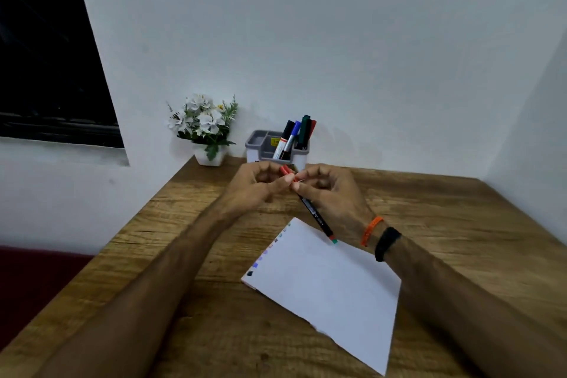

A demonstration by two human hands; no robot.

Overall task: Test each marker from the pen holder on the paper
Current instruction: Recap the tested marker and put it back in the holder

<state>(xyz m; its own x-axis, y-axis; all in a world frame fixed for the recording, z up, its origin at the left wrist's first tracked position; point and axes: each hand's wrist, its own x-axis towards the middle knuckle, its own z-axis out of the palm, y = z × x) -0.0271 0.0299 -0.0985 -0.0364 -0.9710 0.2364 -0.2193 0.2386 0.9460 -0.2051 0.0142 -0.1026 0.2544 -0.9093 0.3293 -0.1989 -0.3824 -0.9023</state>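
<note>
My right hand [329,193] grips a slim black marker [316,215] whose barrel slants down toward the white paper [331,285]. My left hand [257,186] pinches the marker's red cap [285,170] at the top end, just in front of the grey pen holder [260,147]. Whether the cap is on or off the tip is hidden by my fingers. Several markers [296,135] stand in the holder: black, blue, green and red. Small colour marks run along the paper's left edge.
A white pot of artificial flowers [205,129] stands left of the holder against the wall. The wooden table [460,224] ends at the wall behind and drops off on the left. A dark window is at the far left.
</note>
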